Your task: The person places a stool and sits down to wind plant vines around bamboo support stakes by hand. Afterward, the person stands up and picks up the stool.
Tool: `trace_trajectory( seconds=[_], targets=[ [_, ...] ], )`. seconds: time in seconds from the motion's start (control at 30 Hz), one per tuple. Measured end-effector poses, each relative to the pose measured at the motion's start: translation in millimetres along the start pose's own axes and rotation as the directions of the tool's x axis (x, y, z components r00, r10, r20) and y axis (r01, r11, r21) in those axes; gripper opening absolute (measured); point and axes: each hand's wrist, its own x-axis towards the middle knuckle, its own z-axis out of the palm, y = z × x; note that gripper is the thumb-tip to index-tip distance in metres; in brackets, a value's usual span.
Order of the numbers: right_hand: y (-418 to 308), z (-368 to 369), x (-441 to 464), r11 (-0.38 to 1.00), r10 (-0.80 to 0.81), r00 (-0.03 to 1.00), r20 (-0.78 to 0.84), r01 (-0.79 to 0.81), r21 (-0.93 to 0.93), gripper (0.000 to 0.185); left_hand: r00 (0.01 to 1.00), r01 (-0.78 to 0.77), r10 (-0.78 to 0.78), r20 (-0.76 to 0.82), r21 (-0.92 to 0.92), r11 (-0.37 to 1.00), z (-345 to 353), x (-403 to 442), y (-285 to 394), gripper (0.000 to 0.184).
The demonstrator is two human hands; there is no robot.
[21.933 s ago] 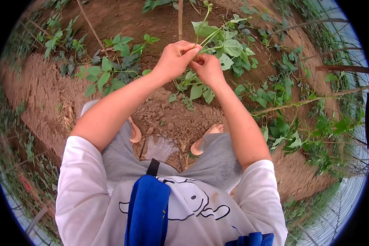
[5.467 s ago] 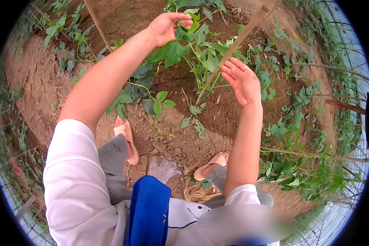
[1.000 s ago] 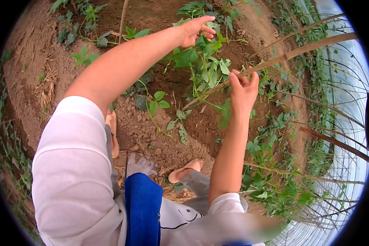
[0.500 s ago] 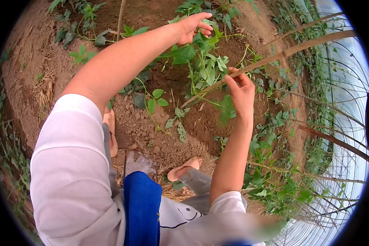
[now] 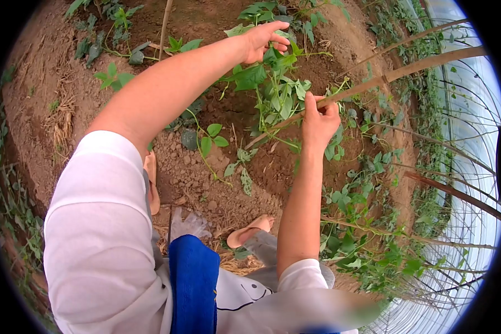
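My left hand (image 5: 264, 42) reaches over the top of a leafy green vine (image 5: 281, 94), with the index finger stretched out and the other fingers loosely bent apart. Leaves lie just under and beside it; whether the palm touches them is hidden. A slanting wooden pole (image 5: 412, 69) runs from the soil up to the right, passing through the vine. My right hand (image 5: 320, 122) is closed around this pole, thumb up and fingers bent at its far side. A thin vine tip (image 5: 339, 86) sticks out just beyond those fingers.
Brown soil (image 5: 195, 178) with straw surrounds the plants. A small seedling (image 5: 212, 139) grows near my feet, and a clear plastic bag (image 5: 189, 222) lies between them. Another upright stick (image 5: 165, 28) stands at the back. Staked vines and plastic sheeting (image 5: 473, 111) line the right side.
My right hand has shifted slightly left and its fingers have curled closer around the pole. The vine tip now shows beyond them. My left hand has hardly moved.
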Motion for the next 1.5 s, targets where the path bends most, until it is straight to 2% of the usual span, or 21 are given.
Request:
trace_trajectory(
  seconds=[0.1, 0.23, 0.3, 0.33, 0.4, 0.63, 0.7, 0.73, 0.8, 0.9, 0.93, 1.0, 1.13, 1.2, 1.23, 1.27, 1.3, 1.33, 1.4, 1.5],
  targets=[
    [7, 3, 0, 0.996, 0.042, 0.999, 0.009, -0.042, 0.083, 0.017, 1.000, -0.011, 0.011, -0.019, -0.008, 1.000, 1, -1, 0, 0.050],
    [0, 4, -1, 0.999, 0.047, 0.999, 0.014, -0.047, 0.022, 0.017, 1.000, -0.009, 0.009, -0.018, -0.001, 1.000, 1, -5, 2, 0.051],
    [-5, 7, 0, 0.991, 0.009, 1.000, -0.014, -0.007, 0.135, 0.022, 0.999, 0.003, -0.002, -0.043, 0.009, 1.000, 1, -4, 2, 0.051],
    [-8, 9, 0, 0.991, 0.007, 1.000, -0.013, -0.005, 0.135, 0.022, 0.999, 0.001, -0.001, -0.044, 0.008, 1.000, 0, -2, 1, 0.051],
    [-13, 11, 0, 0.980, 0.024, 1.000, 0.015, -0.027, 0.199, 0.024, 1.000, 0.016, -0.014, 0.026, -0.078, 0.997, -1, 1, -1, 0.052],
    [-8, 4, 6, 0.981, 0.012, 0.997, 0.082, -0.028, 0.190, 0.022, 1.000, 0.017, -0.016, 0.020, -0.074, 0.997, -1, -1, 1, 0.052],
    [-11, 1, 3, 0.997, -0.005, 0.998, 0.066, -0.001, 0.084, 0.021, 0.999, 0.002, -0.002, -0.046, -0.004, 1.000, 0, -5, 3, 0.049],
    [-9, 2, 2, 0.997, -0.005, 0.998, 0.066, -0.001, 0.082, 0.021, 0.999, 0.002, -0.002, -0.045, -0.005, 1.000, -1, -5, 3, 0.049],
    [-3, 3, -1, 0.988, -0.145, 0.989, 0.002, 0.144, 0.063, 0.023, 0.999, -0.005, 0.004, -0.040, -0.015, 1.000, -1, -4, 3, 0.050],
    [-7, -1, -6, 0.987, -0.159, 0.986, -0.048, 0.157, -0.045, 0.021, 1.000, -0.013, 0.012, -0.015, -0.028, 1.000, -2, -1, 1, 0.051],
    [-8, -4, -8, 0.987, -0.158, 0.986, -0.050, 0.156, -0.045, 0.021, 1.000, -0.012, 0.012, -0.014, -0.026, 1.000, -2, -2, 1, 0.051],
    [-11, -12, -14, 0.974, -0.102, 0.995, -0.014, 0.097, -0.203, 0.017, 1.000, -0.002, 0.002, -0.028, -0.007, 1.000, -1, -4, 2, 0.052],
    [-15, -20, -26, 0.958, 0.015, 0.999, -0.040, -0.026, -0.286, 0.013, 0.999, 0.012, -0.012, -0.052, 0.001, 1.000, -1, -6, 3, 0.053],
    [-4, -21, -33, 0.999, 0.044, 0.999, -0.031, -0.044, 0.022, 0.013, 0.999, -0.012, 0.011, -0.041, -0.011, 1.000, -2, -6, 1, 0.054],
    [-4, -23, -37, 0.999, 0.046, 0.998, -0.033, -0.045, 0.023, 0.013, 0.999, -0.011, 0.011, -0.040, -0.008, 1.000, -5, -4, 0, 0.054],
    [-4, -26, -41, 0.938, 0.206, 0.978, -0.040, -0.186, 0.293, 0.013, 1.000, -0.009, 0.009, 0.000, -0.038, 0.999, -7, -1, -1, 0.053],
    [-4, -28, -45, 0.787, 0.356, 0.934, -0.004, -0.298, 0.540, 0.013, 0.999, -0.006, 0.009, 0.041, -0.069, 0.998, -8, -2, -1, 0.052],
    [1, -31, -47, 0.786, 0.361, 0.933, -0.008, -0.300, 0.540, 0.013, 0.999, -0.002, 0.005, 0.044, -0.066, 0.998, -8, -2, -2, 0.052],
    [16, -38, -49, 0.524, 0.463, 0.885, 0.058, -0.325, 0.787, 0.016, 1.000, 0.004, -0.003, 0.024, -0.040, 0.999, -8, -4, -1, 0.052],
    [26, -45, -50, 0.467, 0.449, 0.891, 0.067, -0.298, 0.833, 0.017, 0.999, 0.012, -0.011, 0.038, -0.035, 0.999, -8, -9, 1, 0.052]
  ],
)
